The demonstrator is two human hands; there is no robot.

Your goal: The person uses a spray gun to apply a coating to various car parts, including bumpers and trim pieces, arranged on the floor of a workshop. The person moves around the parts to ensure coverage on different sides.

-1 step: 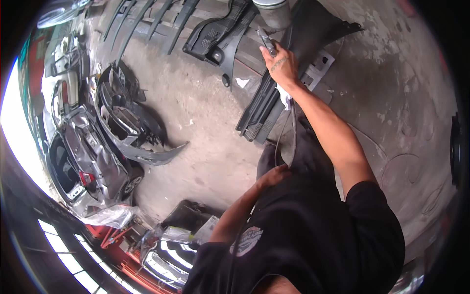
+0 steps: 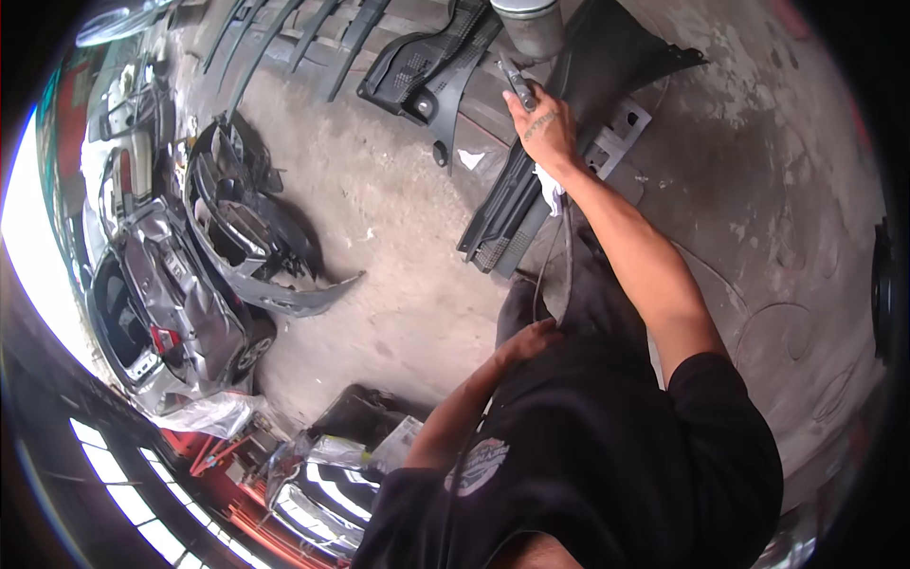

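My right hand (image 2: 548, 131) is closed around a spray gun (image 2: 533, 33) with a grey cup and pale lid, held out over black plastic car trim. A white cloth (image 2: 550, 190) hangs below that hand, and a thin air hose (image 2: 569, 256) runs from there down toward my waist. At my waist, my left hand (image 2: 531, 341) is closed on the hose, its fingertips partly hidden. Beneath the gun lie a long ribbed cowl panel (image 2: 502, 223) and a broad dark trim panel (image 2: 607, 52). Beside them is a perforated black trim piece (image 2: 417, 76).
Several narrow black strips (image 2: 256, 57) lie at the far left on a support. Dark bumper parts (image 2: 256, 237) rest on the concrete floor, near a dented car (image 2: 180, 294). A silver grille part (image 2: 327, 503) stands at lower left. More hose (image 2: 773, 308) loops across the floor at right.
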